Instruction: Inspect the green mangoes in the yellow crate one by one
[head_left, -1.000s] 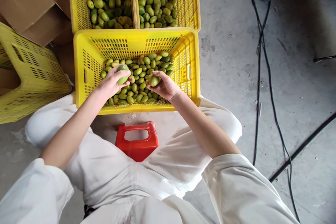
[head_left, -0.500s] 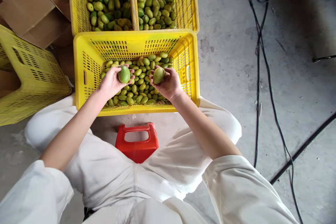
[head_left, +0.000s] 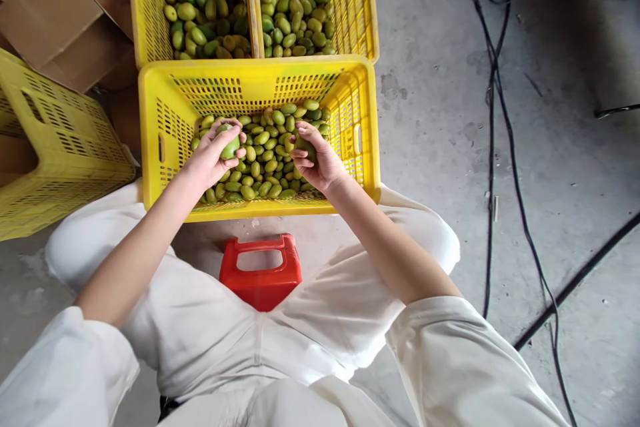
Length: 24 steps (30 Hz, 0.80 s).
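My left hand [head_left: 204, 161] is closed around a smooth green mango [head_left: 231, 145], its thumb lying across the top of the fruit. Opposite it, my right hand [head_left: 326, 165] wraps its fingers about another green mango [head_left: 305, 148], largely hidden by them. Both hands hover over the near yellow crate [head_left: 260, 215], a gap between them. Many small green and yellowish mangoes [head_left: 263, 170] lie heaped on the floor of that crate.
Beyond stands a divided yellow crate [head_left: 256, 27] with mangoes in both halves. To the left are another yellow crate [head_left: 75, 140] and cardboard boxes [head_left: 55, 13]. A red plastic stool [head_left: 263, 287] sits between my legs. Black cables [head_left: 510, 120] run over the concrete floor at right.
Both hands have turned the mangoes over. The fingers of my right hand now curl over its mango, and my left thumb has moved across the other. The crates have stayed put.
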Each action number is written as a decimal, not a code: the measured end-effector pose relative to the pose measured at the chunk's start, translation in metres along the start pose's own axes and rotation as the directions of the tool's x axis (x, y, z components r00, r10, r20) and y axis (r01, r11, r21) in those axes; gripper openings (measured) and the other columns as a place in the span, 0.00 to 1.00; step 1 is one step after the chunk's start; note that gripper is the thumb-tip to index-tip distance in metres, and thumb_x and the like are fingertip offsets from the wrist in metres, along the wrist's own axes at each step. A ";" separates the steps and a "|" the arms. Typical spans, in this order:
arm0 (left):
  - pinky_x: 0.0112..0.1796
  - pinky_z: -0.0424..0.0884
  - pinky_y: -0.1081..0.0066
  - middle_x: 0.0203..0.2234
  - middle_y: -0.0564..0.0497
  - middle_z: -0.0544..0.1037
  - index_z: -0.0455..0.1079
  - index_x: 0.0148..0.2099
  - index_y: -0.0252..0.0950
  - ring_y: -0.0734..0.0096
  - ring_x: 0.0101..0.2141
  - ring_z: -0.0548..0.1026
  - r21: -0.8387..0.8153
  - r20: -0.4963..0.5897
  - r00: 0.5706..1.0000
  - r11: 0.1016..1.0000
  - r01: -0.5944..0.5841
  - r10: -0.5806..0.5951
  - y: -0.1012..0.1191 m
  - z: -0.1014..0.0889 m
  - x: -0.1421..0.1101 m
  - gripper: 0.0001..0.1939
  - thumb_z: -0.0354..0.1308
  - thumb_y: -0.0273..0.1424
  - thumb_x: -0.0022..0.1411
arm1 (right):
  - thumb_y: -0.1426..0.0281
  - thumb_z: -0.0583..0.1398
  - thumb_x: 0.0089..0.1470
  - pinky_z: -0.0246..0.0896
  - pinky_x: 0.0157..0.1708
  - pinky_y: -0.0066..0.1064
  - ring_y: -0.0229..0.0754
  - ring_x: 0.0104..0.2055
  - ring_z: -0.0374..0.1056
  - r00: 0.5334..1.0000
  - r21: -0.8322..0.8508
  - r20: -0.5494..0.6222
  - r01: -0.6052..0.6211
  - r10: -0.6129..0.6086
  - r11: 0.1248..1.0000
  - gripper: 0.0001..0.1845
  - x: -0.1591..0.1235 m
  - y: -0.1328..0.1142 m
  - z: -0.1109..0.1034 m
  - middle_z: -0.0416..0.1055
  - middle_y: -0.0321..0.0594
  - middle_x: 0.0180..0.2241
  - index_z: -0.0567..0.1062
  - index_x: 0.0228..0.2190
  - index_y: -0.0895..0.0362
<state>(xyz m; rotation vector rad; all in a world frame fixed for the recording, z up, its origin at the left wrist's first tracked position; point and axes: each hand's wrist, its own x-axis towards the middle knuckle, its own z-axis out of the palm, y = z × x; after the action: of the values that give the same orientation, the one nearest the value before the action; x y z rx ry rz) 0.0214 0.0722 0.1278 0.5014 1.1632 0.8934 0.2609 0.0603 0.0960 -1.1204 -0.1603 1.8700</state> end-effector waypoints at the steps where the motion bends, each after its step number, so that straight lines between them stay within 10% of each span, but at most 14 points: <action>1: 0.20 0.62 0.80 0.33 0.54 0.81 0.73 0.42 0.42 0.75 0.27 0.80 0.032 0.013 1.000 0.999 -0.003 0.003 0.000 0.000 0.000 0.23 0.85 0.44 0.63 | 0.66 0.78 0.61 0.50 0.18 0.16 0.29 0.24 0.63 1.000 -0.019 0.008 0.009 -0.009 1.000 0.22 0.000 0.000 -0.001 0.73 0.25 0.34 0.71 0.44 0.46; 7: 0.33 0.81 0.68 0.39 0.45 0.87 0.79 0.52 0.42 0.50 0.46 0.92 0.093 0.061 0.998 0.996 -0.006 0.000 -0.003 -0.002 0.003 0.18 0.71 0.50 0.73 | 0.58 0.73 0.64 0.73 0.30 0.28 0.40 0.35 0.77 0.999 -0.030 0.011 0.033 -0.033 0.999 0.17 0.004 0.000 -0.003 0.81 0.34 0.40 0.75 0.47 0.47; 14: 0.28 0.76 0.71 0.44 0.42 0.92 0.81 0.51 0.41 0.59 0.40 0.89 0.116 0.027 0.999 0.993 -0.022 0.019 -0.007 -0.004 0.003 0.19 0.78 0.48 0.70 | 0.71 0.68 0.62 0.72 0.32 0.25 0.38 0.38 0.76 0.999 -0.015 -0.013 0.046 -0.046 0.999 0.09 0.006 0.000 -0.001 0.85 0.35 0.45 0.76 0.43 0.50; 24: 0.32 0.74 0.74 0.37 0.49 0.87 0.78 0.41 0.40 0.68 0.38 0.85 0.081 -0.034 0.996 0.993 -0.081 0.084 -0.013 -0.012 0.013 0.22 0.89 0.37 0.55 | 0.47 0.80 0.61 0.68 0.26 0.29 0.40 0.34 0.72 1.000 -0.199 0.007 0.028 -0.027 0.980 0.27 -0.001 -0.001 0.001 0.76 0.33 0.36 0.77 0.45 0.47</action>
<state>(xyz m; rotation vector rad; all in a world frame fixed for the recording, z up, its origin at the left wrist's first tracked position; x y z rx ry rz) 0.0160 0.0744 0.1061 0.6032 1.2228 0.9341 0.2615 0.0608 0.0975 -1.2424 -0.3706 1.8624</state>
